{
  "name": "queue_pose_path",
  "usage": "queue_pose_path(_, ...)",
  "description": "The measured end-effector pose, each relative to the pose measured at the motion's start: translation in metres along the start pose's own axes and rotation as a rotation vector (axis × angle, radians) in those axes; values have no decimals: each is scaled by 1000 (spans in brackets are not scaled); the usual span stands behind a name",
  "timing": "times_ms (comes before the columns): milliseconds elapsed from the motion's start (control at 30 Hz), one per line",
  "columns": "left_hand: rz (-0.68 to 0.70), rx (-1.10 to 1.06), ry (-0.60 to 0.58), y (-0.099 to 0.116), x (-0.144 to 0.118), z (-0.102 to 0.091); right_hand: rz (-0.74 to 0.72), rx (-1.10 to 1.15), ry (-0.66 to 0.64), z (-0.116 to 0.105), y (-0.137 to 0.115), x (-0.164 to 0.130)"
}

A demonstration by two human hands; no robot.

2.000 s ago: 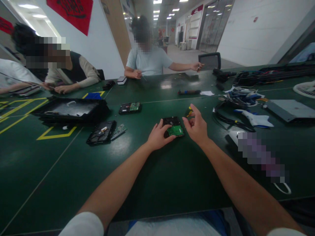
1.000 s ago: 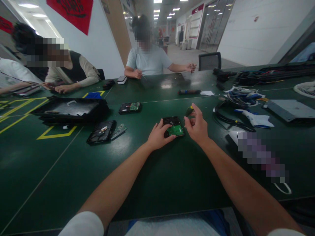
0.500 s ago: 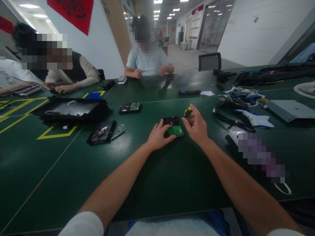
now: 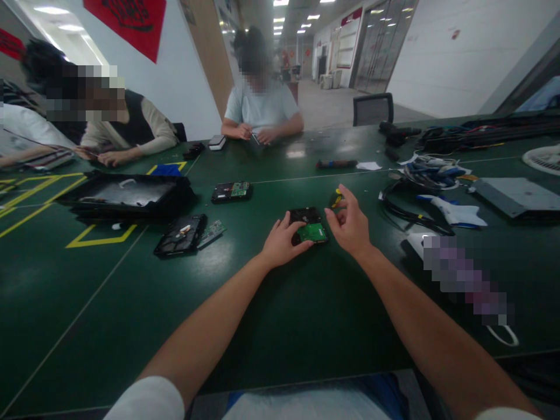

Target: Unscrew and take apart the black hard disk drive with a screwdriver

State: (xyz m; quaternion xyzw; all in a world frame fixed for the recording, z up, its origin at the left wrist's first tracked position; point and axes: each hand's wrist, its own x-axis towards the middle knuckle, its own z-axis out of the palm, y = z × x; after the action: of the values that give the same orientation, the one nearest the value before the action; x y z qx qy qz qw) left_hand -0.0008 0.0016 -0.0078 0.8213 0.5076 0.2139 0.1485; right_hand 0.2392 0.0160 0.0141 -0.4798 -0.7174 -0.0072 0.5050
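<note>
A hard drive (image 4: 313, 232) lies on the green table with its green circuit board facing up. My left hand (image 4: 282, 242) grips it from the left, thumb along the near edge and fingers at its far left side. Just off the drive's right side, my right hand (image 4: 350, 224) is raised, fingers curled around a small yellow-and-black screwdriver (image 4: 336, 198). Only the handle shows; I cannot make out its shaft or tip. To the left rest another opened drive (image 4: 181, 235), a loose circuit board (image 4: 212, 234) and a further hard drive (image 4: 231, 191).
A black tray-like casing (image 4: 126, 192) stands at left. On the right are bundled cables (image 4: 431, 174), a grey metal box (image 4: 518, 195), a blue-and-white packet (image 4: 457, 211) and a blurred-out pouch (image 4: 464, 280). A dark red-and-blue tool (image 4: 336, 164) lies farther back. Co-workers sit across the table.
The screwdriver handle has turned slightly at my right fingertips. My left hand and the drive have stayed in place. The co-worker opposite has brought their hands closer together.
</note>
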Motion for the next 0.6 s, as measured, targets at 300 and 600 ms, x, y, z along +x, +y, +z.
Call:
queue_pose_path(300,4,-8,-8,-1,0,-1,12,25,5,2,2,-1)
queue_pose_path(600,-1,-4,-14,0,0,-2,33,71,-25,1,2,-2)
